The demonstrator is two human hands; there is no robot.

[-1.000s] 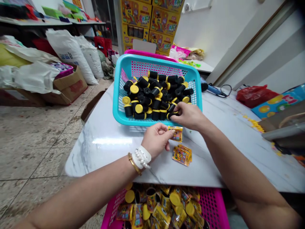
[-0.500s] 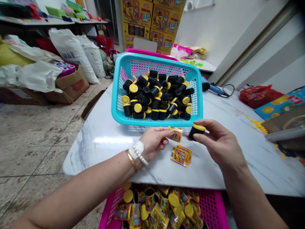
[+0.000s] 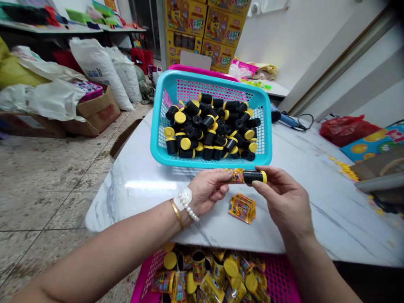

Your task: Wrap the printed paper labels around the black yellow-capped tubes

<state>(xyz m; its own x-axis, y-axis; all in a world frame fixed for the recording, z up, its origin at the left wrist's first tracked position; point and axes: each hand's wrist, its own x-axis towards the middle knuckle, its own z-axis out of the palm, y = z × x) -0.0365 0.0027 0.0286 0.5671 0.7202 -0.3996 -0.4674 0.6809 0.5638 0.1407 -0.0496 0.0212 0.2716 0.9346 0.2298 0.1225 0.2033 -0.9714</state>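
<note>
Left hand: the left hand (image 3: 210,190) pinches a printed yellow sleeve (image 3: 236,176) between thumb and fingers.
Right hand: the right hand (image 3: 285,198) grips a black canister (image 3: 253,176) with a yellow cap, thumb on the near side and fingers on the far side; the cap points right.
Sleeve and canister: they meet end to end above the surface (image 3: 126,202), just past the near rim of the blue basket; how far one sits inside the other is too small to tell.
Blue basket: the blue basket (image 3: 268,126) stands on the far part of the surface, holding a jumble of black canisters with yellow caps (image 3: 208,137).
Loose sleeves: a small overlapping pile of flat sleeves (image 3: 242,208) lies on the surface, between the hands and the near edge.
Pink basket: below the near edge, a pink basket (image 3: 285,275) holds printed canisters (image 3: 198,267), some open-topped, and yellow caps.
Right side: yellow bits (image 3: 344,169) lie scattered near a red bag (image 3: 347,130).
Far side: stacked yellow cartons (image 3: 205,33) rise behind the blue basket.
</note>
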